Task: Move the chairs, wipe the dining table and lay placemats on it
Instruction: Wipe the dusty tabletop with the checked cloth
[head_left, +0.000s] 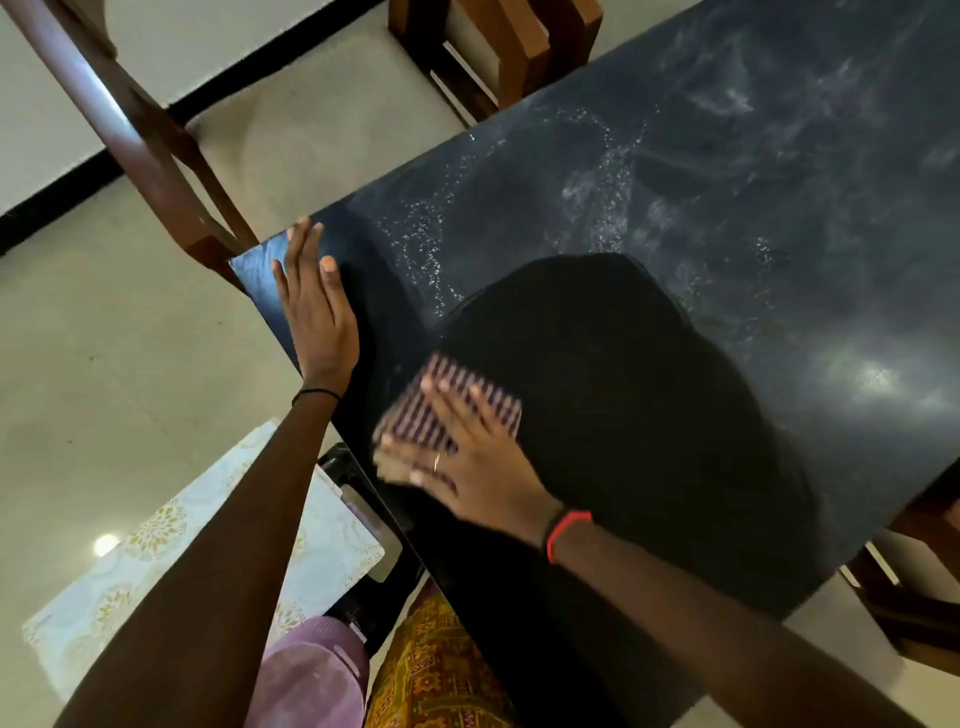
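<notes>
The dark glossy dining table fills the right of the view, streaked with droplets and smears. My right hand lies flat on a folded striped cloth and presses it onto the table near the front edge. My left hand rests flat with fingers spread on the table's near left corner and holds nothing. A wooden chair stands off the left corner, and another chair is at the far side. A pale blue patterned placemat lies below the table edge on the left, under my left forearm.
A further wooden chair shows at the right edge beside the table. A black object sits partly under the table edge next to the placemat. Beige tiled floor lies on the left, with a black skirting line further back.
</notes>
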